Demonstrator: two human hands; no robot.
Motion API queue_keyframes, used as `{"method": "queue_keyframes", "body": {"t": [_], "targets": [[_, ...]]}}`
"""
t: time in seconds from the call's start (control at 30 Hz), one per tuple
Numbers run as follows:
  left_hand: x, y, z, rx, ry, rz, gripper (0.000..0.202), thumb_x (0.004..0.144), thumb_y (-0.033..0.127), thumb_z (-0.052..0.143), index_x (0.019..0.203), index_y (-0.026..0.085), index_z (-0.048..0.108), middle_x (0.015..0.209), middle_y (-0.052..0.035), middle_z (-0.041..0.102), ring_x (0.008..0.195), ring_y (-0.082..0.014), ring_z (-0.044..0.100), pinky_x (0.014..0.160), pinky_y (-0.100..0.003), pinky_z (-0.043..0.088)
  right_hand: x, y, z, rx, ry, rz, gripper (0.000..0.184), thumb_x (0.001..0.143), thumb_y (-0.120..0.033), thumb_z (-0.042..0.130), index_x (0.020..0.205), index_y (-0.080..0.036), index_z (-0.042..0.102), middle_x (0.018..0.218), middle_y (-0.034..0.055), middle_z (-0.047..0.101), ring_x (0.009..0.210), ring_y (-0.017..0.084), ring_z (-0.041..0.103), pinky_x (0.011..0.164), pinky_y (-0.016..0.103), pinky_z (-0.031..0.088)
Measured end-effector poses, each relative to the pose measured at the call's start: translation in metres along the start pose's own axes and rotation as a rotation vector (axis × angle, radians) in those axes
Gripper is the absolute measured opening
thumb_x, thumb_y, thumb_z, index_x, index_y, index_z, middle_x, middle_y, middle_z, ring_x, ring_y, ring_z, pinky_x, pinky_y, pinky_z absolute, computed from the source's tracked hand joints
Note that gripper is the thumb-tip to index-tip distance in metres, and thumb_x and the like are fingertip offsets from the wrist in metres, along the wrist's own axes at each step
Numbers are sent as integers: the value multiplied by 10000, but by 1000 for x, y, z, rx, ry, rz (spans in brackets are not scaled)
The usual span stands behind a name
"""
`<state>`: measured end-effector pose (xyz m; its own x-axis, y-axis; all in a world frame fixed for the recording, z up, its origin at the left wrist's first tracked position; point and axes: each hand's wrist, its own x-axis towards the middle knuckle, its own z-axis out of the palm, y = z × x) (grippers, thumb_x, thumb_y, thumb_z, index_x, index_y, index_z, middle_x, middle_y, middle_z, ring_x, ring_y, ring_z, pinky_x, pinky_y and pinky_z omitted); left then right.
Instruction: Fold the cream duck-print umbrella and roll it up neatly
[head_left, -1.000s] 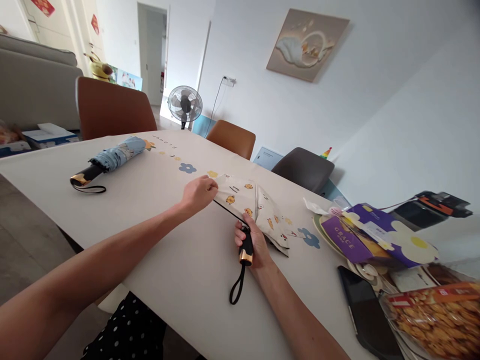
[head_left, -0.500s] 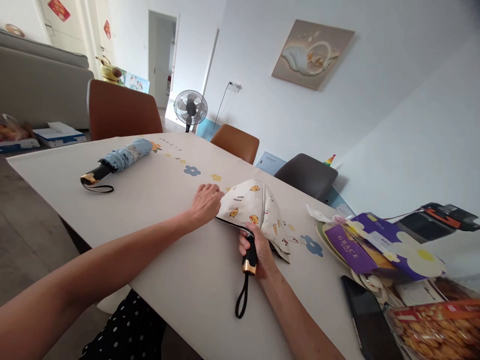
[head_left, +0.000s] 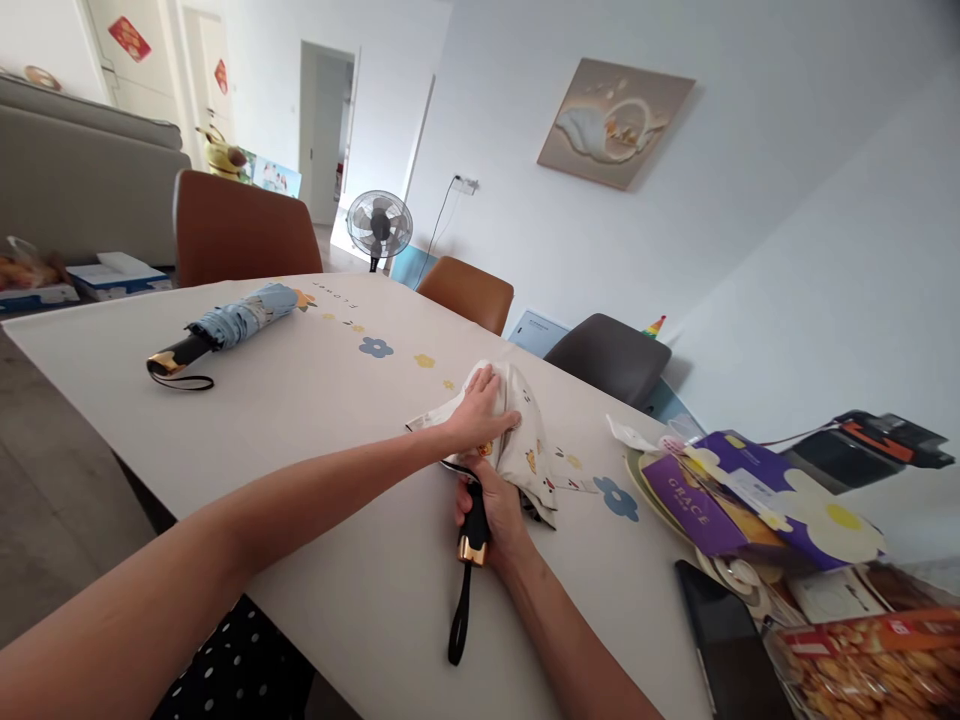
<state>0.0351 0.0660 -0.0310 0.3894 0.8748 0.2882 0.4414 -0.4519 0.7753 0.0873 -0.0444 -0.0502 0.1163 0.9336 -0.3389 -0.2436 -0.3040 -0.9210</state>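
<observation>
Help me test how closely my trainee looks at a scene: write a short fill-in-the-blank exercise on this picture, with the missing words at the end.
1. The left hand lies on the white umbrella, while the right hand grips its black and gold ____.
2. The strap hanging below that grip is coloured ____.
3. The other umbrella, lying wrapped up on the table, has light ____ fabric.
4. The large word on the purple box is ____.

Missing words: handle; black; blue; GRACE.

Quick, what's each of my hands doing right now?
Left hand: open, laid on the cream umbrella.
Right hand: closed, holding the umbrella's black handle.
</observation>
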Motion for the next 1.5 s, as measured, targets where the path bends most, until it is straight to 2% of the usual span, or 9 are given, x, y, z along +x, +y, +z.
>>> {"method": "queue_keyframes", "body": {"t": [0.23, 0.43, 0.6, 0.7, 0.93, 1.03, 1.2, 1.37, 1.5], "targets": [[17, 12, 1, -207, 61, -140, 751, 777, 377, 495, 1392, 91, 173, 1502, -156, 105, 1374, -216, 116, 1086, -310, 190, 5, -4, -7, 72, -61, 58, 293, 750, -367, 523, 547, -175, 435, 337, -49, 388, 267, 81, 373, 295, 186, 289], [4, 9, 5, -540, 1, -360, 548, 777, 430, 494, 1247, 192, 343, 1220, -125, 527, 1018, -217, 554, 805, -311, 461, 6, -3, -11, 158, -70, 20, 298, 755, -400, 529, 580, -176, 440, 363, -58, 385, 282, 56, 315, 288, 174, 278], [-3, 4, 10, -739, -5, -454, 456, 698, 407, 608, 1079, 181, 499, 927, -79, 635, 832, -213, 598, 703, -312, 483, 3, -2, -12, 123, -100, -6, 308, 761, -415, 517, 583, -175, 444, 353, -57, 386, 278, 61, 339, 294, 170, 275], [0, 1, 5, -926, -104, -518, 402, 626, 355, 681, 945, 139, 567, 802, -87, 643, 743, -227, 605, 659, -348, 505, 1, -2, -13, 81, -150, 9, 330, 759, -440, 515, 578, -173, 443, 355, -54, 399, 278, 67, 367, 298, 170, 276], [5, -6, -19, -1314, -279, -602, 353, 608, 330, 666, 880, 117, 595, 769, -102, 653, 721, -230, 621, 712, -376, 524, 5, 1, -14, 17, -369, 83, 464, 749, -599, 488, 567, -179, 419, 344, -55, 392, 262, 70, 357, 289, 177, 279], [3, -1, -23, -1284, -215, -563, 375, 599, 330, 673, 898, 121, 584, 798, -111, 654, 710, -227, 614, 684, -367, 522, 6, 1, -12, 10, -374, 95, 446, 750, -576, 520, 577, -172, 443, 366, -49, 408, 292, 74, 381, 313, 187, 330], [4, 6, -23, -1002, 111, -513, 472, 592, 350, 695, 999, 166, 541, 907, -98, 650, 774, -235, 609, 649, -345, 503, 8, 2, -9, 50, -284, 84, 412, 759, -543, 524, 586, -174, 462, 375, -53, 395, 289, 70, 340, 309, 202, 352], [6, 4, -31, -829, 17, -498, 525, 731, 634, 451, 948, 169, 563, 1061, -117, 613, 935, -248, 571, 735, -336, 461, 9, 1, -11, 129, -176, 19, 341, 733, -429, 594, 572, -187, 416, 385, -79, 358, 282, 50, 279, 279, 182, 311], [6, -5, -29, -632, -31, -670, 487, 791, 594, 379, 924, 150, 529, 1062, -142, 594, 852, -244, 588, 678, -337, 458, 10, -3, -17, 210, -147, -54, 312, 730, -375, 592, 561, -183, 413, 421, -80, 367, 283, 42, 261, 269, 186, 299]]}}
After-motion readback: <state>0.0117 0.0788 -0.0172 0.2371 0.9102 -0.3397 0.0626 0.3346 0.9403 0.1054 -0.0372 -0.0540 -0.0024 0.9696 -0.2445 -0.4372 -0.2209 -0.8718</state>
